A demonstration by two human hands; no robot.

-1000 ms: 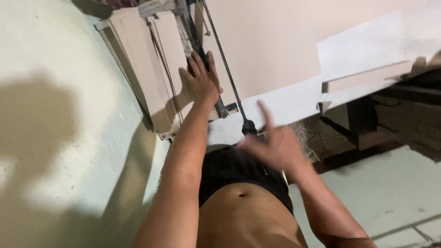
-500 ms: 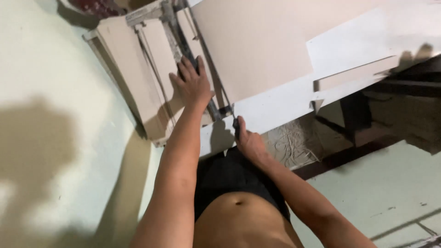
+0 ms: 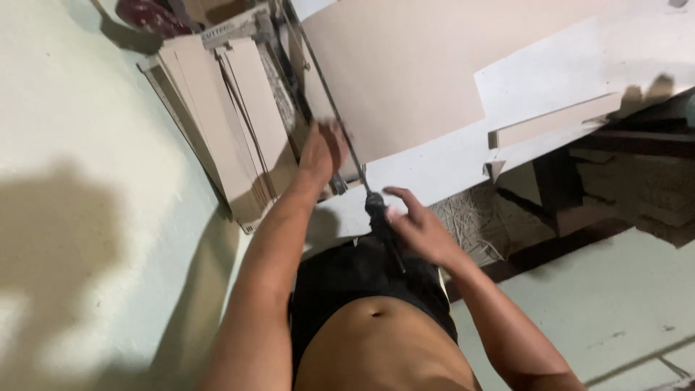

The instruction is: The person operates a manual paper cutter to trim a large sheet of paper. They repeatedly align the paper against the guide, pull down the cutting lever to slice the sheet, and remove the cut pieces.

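Right hand (image 3: 416,228) now grips the cutter handle (image 3: 378,210); left hand (image 3: 322,150) stays spread flat.

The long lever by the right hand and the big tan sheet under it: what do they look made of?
The lever looks like thin dark metal, probably steel, ending in a black grip, likely rubber or plastic, matte. The right hand is at that grip. The tan sheet looks like paperboard: flat, dull, straight-cut edges. The left hand presses near the stacked strips, seemingly the same board.
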